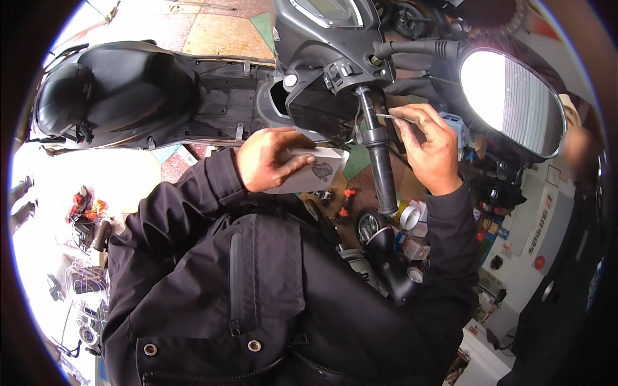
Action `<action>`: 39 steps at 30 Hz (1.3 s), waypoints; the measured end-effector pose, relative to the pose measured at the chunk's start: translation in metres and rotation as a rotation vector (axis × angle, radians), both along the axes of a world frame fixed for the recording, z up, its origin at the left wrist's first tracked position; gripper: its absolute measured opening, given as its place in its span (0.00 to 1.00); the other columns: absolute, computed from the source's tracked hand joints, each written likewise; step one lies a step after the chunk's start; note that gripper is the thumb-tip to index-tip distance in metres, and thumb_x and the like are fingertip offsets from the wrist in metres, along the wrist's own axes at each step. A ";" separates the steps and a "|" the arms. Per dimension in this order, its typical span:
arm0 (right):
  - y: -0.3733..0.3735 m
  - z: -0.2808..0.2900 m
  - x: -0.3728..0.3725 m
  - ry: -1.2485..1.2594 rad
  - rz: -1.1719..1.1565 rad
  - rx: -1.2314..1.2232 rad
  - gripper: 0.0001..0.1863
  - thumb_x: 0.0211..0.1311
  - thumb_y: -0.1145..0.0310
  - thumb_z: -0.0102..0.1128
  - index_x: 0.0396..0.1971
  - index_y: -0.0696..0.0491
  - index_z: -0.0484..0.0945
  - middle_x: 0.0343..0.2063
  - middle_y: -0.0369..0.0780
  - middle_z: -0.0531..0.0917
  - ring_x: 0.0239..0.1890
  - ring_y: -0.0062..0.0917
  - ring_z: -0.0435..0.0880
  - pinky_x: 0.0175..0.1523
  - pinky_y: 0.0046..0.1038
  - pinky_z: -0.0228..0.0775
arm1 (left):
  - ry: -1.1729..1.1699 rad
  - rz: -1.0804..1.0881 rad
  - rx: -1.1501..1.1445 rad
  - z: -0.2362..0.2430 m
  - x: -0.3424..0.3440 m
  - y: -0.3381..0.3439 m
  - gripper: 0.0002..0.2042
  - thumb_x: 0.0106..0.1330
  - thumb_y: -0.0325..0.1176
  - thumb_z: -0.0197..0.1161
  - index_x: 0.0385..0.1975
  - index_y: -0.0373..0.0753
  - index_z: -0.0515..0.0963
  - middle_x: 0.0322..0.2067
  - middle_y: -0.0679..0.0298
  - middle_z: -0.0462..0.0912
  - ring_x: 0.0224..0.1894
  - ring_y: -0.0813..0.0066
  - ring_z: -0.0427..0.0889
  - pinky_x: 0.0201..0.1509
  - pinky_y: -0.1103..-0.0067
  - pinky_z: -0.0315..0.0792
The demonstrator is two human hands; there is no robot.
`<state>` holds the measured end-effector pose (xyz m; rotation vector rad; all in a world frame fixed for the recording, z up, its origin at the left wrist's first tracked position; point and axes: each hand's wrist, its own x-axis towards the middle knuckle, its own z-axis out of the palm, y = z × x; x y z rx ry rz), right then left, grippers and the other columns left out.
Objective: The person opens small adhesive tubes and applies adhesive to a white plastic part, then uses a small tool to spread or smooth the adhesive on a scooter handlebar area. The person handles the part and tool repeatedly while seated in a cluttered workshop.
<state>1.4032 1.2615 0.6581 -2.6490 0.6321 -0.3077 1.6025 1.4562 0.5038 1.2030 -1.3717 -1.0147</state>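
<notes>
My left hand (270, 162) grips a white box (297, 183) with a dark printed emblem, thumb across its face. To the right, my right hand (426, 145) pinches a small thin metal piece (385, 116) between thumb and fingertips. That piece meets or lies in front of the scooter's handlebar (367, 108); I cannot tell whether they touch. Below it on the bar is a black rubber grip (383, 177), with a collar at its upper end. Above sits the switch housing (344, 76). What kind of metal piece it is, I cannot make out.
A round-edged mirror (512, 100) juts out right of the handlebar. The scooter's black seat (135, 87) stretches to the left. Orange-and-black parts (84, 206) lie on the floor at left. Small boxes and a roll of tape (409, 217) are low on the right.
</notes>
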 end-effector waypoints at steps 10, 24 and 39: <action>-0.006 0.005 -0.003 0.151 0.121 -0.107 0.14 0.60 0.84 0.67 0.44 0.54 0.86 0.39 0.41 0.86 0.39 0.34 0.87 0.43 0.32 0.79 | 0.016 -0.020 -0.182 0.009 -0.040 -0.025 0.19 0.70 0.38 0.68 0.56 0.36 0.79 0.41 0.50 0.85 0.41 0.48 0.87 0.45 0.63 0.82; -0.003 0.005 -0.006 0.182 0.168 -0.184 0.14 0.56 0.81 0.68 0.41 0.52 0.86 0.37 0.38 0.86 0.42 0.36 0.86 0.47 0.35 0.79 | -0.139 -0.139 -0.152 0.031 -0.036 -0.032 0.41 0.61 0.29 0.71 0.77 0.41 0.60 0.47 0.47 0.85 0.41 0.44 0.87 0.45 0.62 0.83; -0.010 0.012 0.001 0.268 0.215 -0.065 0.13 0.58 0.83 0.65 0.41 0.53 0.86 0.36 0.39 0.85 0.40 0.38 0.84 0.46 0.36 0.77 | -0.235 -0.114 -0.159 0.033 -0.036 -0.035 0.41 0.61 0.28 0.70 0.77 0.45 0.61 0.37 0.51 0.83 0.35 0.47 0.86 0.39 0.61 0.81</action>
